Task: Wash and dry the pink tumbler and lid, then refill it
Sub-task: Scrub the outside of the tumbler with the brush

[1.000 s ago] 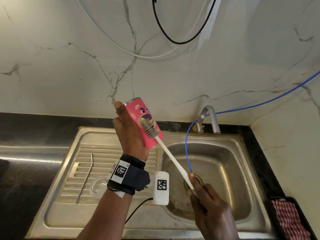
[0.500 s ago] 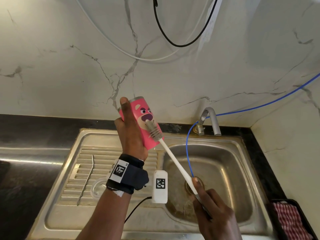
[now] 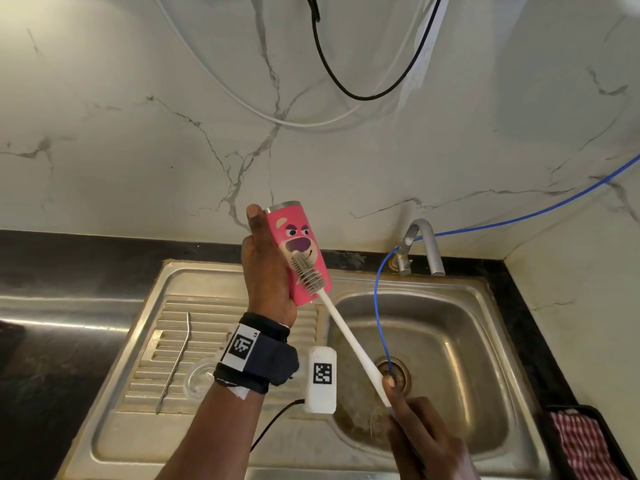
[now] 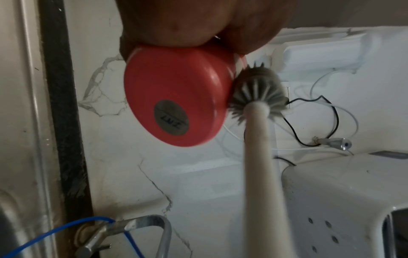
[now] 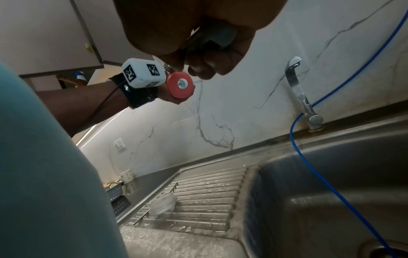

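Note:
My left hand (image 3: 266,268) grips the pink tumbler (image 3: 298,251) with a bear face, held tilted above the sink's drainboard, rim up and away. Its round pink base (image 4: 176,104) faces the left wrist camera and shows small in the right wrist view (image 5: 180,85). My right hand (image 3: 422,434) holds the white handle of a bottle brush (image 3: 349,341) low over the basin. The grey bristle head (image 3: 310,273) presses against the tumbler's outer side, near the base (image 4: 258,94). A clear lid (image 3: 199,377) lies on the drainboard, partly hidden by my left wrist.
A steel sink (image 3: 450,341) with a tap (image 3: 424,244) at its back; a blue hose (image 3: 381,323) runs down into the drain. A bent metal straw (image 3: 175,362) lies on the drainboard. A black tray with a red checked cloth (image 3: 581,445) sits at the right.
My left hand has turned the tumbler so the bear face points more toward me. The brush head has slid along the tumbler's side, and my right hand has shifted slightly lower.

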`<state>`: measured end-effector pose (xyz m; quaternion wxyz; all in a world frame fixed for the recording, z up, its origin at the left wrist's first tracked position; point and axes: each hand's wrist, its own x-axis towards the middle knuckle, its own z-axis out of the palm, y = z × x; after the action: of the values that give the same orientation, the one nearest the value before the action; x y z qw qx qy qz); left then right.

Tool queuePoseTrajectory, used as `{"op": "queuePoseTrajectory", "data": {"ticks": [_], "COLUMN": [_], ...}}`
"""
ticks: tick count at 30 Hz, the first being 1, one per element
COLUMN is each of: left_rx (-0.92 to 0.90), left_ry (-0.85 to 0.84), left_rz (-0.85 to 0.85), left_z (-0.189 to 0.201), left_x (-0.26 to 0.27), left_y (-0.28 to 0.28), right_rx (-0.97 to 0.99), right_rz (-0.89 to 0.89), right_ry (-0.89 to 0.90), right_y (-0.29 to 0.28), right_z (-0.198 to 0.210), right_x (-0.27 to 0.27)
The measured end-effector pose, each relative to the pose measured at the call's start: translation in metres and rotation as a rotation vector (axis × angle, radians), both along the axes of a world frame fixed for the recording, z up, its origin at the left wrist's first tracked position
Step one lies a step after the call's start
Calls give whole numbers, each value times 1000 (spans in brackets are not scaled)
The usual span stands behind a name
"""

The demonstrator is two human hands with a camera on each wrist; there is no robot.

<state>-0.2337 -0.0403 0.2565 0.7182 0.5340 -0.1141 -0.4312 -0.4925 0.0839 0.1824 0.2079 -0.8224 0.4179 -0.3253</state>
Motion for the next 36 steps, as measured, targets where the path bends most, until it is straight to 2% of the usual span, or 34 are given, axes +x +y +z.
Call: {"op": "queuePoseTrajectory", "data": {"ticks": [6, 13, 19, 25, 31, 36], "left_rx": [49, 14, 7, 24, 6, 15], "left_ry": [-13, -5, -6, -16, -61, -81], "left_rz": [-65, 46, -41, 59, -56, 22], "left_z": [6, 1, -5, -5, -8, -5], "left_x": [-25, -7, -29, -5, -34, -10], "left_y": [4, -1, 2, -5, 1, -7], "right_rx": [-56, -28, -69, 10, -7, 24], "right_rz": [-66, -38, -74, -48, -90, -71], "right_ry": [-16, 16, -70, -60, -135, -132], "right_y": [-22, -6, -27, -5, -33, -15], "right_z": [8, 3, 9, -1, 8, 3], "right_x": [27, 15, 32, 15, 31, 16]}}
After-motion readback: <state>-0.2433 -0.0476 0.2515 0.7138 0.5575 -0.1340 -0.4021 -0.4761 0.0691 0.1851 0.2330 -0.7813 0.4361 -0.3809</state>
